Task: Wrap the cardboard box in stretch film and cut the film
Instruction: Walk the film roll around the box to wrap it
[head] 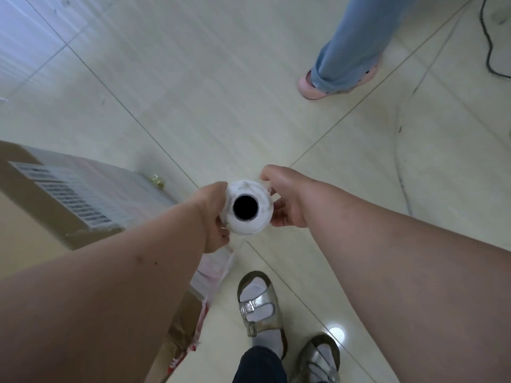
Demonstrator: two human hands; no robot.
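Observation:
I look straight down the end of a white stretch film roll (250, 225) with a dark hollow core, held upright in the middle of the view. My left hand (214, 217) grips its left side and my right hand (284, 197) grips its right side. A large cardboard box (55, 214) stands on the floor at the left, with barcode labels on its face and hazy film over its right part. A strip of film (213, 272) runs from below the roll toward the box, behind my left forearm.
My two feet in silver sandals (260, 308) stand on the pale tiled floor (221, 106) just below the roll. Another person's leg and pink shoe (331, 81) are at the upper right. A black cable (489, 51) trails along the far right. A small crumpled yellow scrap (157, 180) lies by the box.

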